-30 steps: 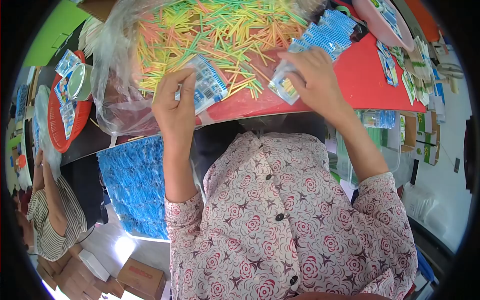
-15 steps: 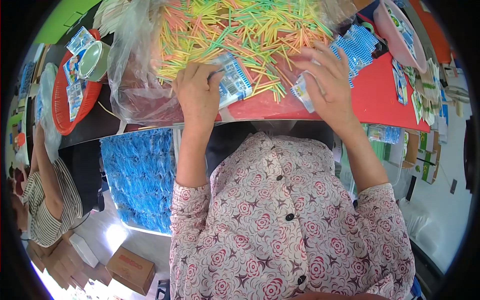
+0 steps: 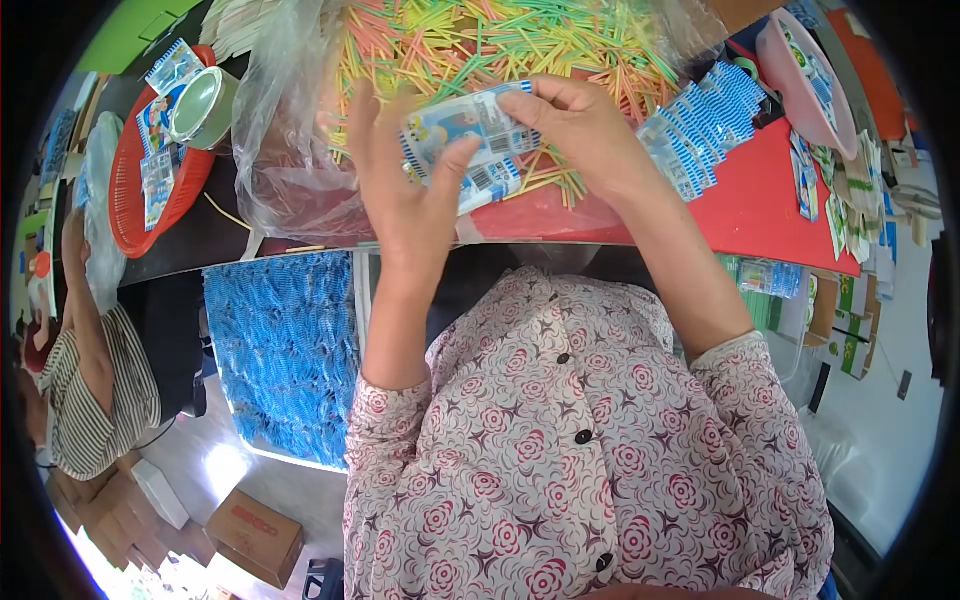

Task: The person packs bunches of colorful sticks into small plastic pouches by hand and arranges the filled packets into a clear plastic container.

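A blue-and-white printed plastic packet (image 3: 465, 125) is pinched at its right end between the thumb and fingers of my right hand (image 3: 590, 130). My left hand (image 3: 410, 190) is at the packet's left end, open, its fingers raised and blurred and its thumb in front of the packet; whether it touches is hard to tell. Below the held packet, a second similar packet (image 3: 495, 185) lies on the red table surface (image 3: 590, 215). Beyond both hands spreads a heap of thin yellow, green and pink sticks (image 3: 480, 50), like short straws.
A fanned row of blue packets (image 3: 700, 125) lies to the right, before a pink basin (image 3: 800, 80). Clear plastic sheeting (image 3: 285, 150), a red basket (image 3: 130, 190) and a green-lidded tub (image 3: 203, 108) are left. Below hangs a bin of blue packets (image 3: 285, 350). Another person (image 3: 105, 380) sits far left.
My right hand has moved left from near the fanned packets and now holds a packet over the other one. My left hand has let go of the lower packet and opened.
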A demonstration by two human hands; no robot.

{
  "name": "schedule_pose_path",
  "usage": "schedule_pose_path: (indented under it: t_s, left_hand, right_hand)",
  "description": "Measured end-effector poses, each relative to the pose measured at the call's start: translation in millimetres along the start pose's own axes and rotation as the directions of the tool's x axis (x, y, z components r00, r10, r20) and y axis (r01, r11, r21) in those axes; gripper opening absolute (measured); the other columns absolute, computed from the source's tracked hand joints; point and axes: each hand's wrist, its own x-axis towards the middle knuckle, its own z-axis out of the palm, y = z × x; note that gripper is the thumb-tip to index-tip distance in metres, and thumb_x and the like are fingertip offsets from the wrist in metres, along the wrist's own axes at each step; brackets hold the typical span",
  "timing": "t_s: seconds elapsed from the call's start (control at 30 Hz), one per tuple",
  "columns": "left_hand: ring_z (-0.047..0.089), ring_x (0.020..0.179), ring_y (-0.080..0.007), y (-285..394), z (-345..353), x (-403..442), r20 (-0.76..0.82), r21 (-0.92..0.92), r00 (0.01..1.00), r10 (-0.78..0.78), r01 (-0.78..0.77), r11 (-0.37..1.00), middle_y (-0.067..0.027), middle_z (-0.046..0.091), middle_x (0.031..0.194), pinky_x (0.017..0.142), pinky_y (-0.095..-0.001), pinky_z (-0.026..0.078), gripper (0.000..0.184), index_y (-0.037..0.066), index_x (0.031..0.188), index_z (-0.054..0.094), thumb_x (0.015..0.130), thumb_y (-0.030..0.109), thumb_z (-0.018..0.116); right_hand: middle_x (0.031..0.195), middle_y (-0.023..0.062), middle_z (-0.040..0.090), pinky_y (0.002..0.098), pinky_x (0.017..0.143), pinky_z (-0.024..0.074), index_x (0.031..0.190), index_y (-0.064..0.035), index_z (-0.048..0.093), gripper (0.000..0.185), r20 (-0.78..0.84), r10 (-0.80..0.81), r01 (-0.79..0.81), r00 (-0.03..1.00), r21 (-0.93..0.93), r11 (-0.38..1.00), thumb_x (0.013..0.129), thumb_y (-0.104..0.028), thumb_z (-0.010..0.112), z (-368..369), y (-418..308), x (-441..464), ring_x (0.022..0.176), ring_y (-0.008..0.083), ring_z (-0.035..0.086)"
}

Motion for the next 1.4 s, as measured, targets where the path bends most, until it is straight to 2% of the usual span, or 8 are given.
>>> schedule_pose_path:
  t_s: [0.07,0.17,0.47,0.73,0.87,1.03,1.2,1.4]
  left_hand:
    - [0.056,0.105,-0.0204,-0.1,-2.0,1.1,-0.021,-0.140,0.981,-0.194,0.190,0.972,-0.0081,0.062,0.110,0.088,-0.0334,0.045,0.024,0.004,0.103,0.065,0.079,0.007,0.070]
    - [0.060,0.090,-0.0134,-11.8,-10.8,9.0,0.527,-0.437,0.700,-0.481,0.709,0.553,-0.0063,0.065,0.101,0.075,-0.0272,0.051,0.031,-0.001,0.112,0.060,0.084,0.010,0.068]
    - [0.058,0.075,-0.0078,-9.8,-8.2,-2.8,0.445,-0.366,0.671,-0.594,0.741,0.563,-0.0031,0.065,0.089,0.067,-0.0231,0.050,0.023,-0.001,0.106,0.062,0.086,0.010,0.066]
    - [0.057,0.079,-0.0090,-9.0,-12.8,2.1,0.486,-0.243,0.780,-0.396,0.555,0.796,-0.0012,0.062,0.089,0.068,-0.0215,0.045,0.010,0.001,0.090,0.065,0.084,0.007,0.068]
    - [0.057,0.084,-0.0112,-22.5,-12.7,6.9,0.376,-0.248,0.924,-0.071,0.175,0.953,-0.0026,0.061,0.091,0.073,-0.0234,0.044,0.008,0.001,0.087,0.065,0.081,0.004,0.069]
    - [0.055,0.086,-0.0126,-23.8,-17.9,4.4,0.254,-0.264,0.948,-0.193,0.260,0.929,-0.0048,0.060,0.090,0.077,-0.0245,0.043,0.007,0.000,0.086,0.065,0.080,0.003,0.068]
    - [0.054,0.084,-0.0107,-27.0,-18.9,0.9,0.222,-0.316,0.934,-0.281,0.342,0.885,-0.0028,0.060,0.088,0.076,-0.0240,0.043,0.006,0.001,0.086,0.064,0.082,0.004,0.068]
    - [0.053,0.082,-0.0086,-32.7,-21.3,1.1,0.228,-0.337,0.905,-0.359,0.419,0.843,-0.0011,0.059,0.087,0.075,-0.0230,0.043,0.006,0.002,0.086,0.064,0.084,0.006,0.067]
  right_hand:
    - [0.083,-0.0016,0.064,0.0204,0.066,0.0460,0.098,0.0015,0.066,0.023,-0.006,-0.043,0.043,0.999,0.054,0.998,0.091,-0.020,0.062,-1.6,0.0,-3.4,0.075,0.0030,0.056]
    - [0.083,-0.0010,0.064,0.0202,0.066,0.0466,0.097,0.0016,0.066,0.023,-0.017,-0.050,0.051,0.999,0.082,0.995,0.090,-0.020,0.063,-1.4,-6.7,-8.9,0.074,0.0039,0.057]
    - [0.079,-0.0019,0.063,0.0203,0.062,0.0456,0.093,0.0007,0.066,0.024,-0.089,0.010,-0.010,0.996,-0.007,1.000,0.091,-0.023,0.061,12.4,15.2,-11.9,0.071,0.0028,0.055]
    - [0.072,-0.0020,0.061,0.0203,0.060,0.0446,0.088,-0.0019,0.067,0.030,-0.096,-0.060,0.017,0.994,-0.398,0.917,0.092,-0.031,0.059,6.4,3.3,-10.6,0.068,0.0009,0.053]
    - [0.069,0.0009,0.061,0.0230,0.062,0.0464,0.084,-0.0025,0.067,0.028,0.024,0.076,-0.066,0.997,-0.286,0.956,0.091,-0.029,0.061,-3.3,-8.6,4.2,0.068,0.0061,0.058]
    - [0.088,0.0070,0.064,0.0339,0.075,0.0483,0.097,-0.0084,0.067,0.018,0.167,-0.518,0.407,0.839,-0.825,0.393,0.083,-0.017,0.062,-41.5,-14.3,57.6,0.086,0.0210,0.061]
    - [0.114,0.0084,0.057,0.0429,0.093,0.0396,0.115,-0.0127,0.061,0.038,0.306,-0.220,0.277,0.926,-0.949,-0.153,0.077,-0.010,0.061,-43.2,-9.6,97.8,0.110,0.0270,0.052]
    - [0.116,0.0112,0.055,0.0437,0.097,0.0354,0.113,-0.0058,0.058,0.038,0.339,-0.229,0.307,0.913,-0.938,-0.163,0.075,-0.009,0.060,-42.3,-0.6,118.1,0.114,0.0281,0.049]
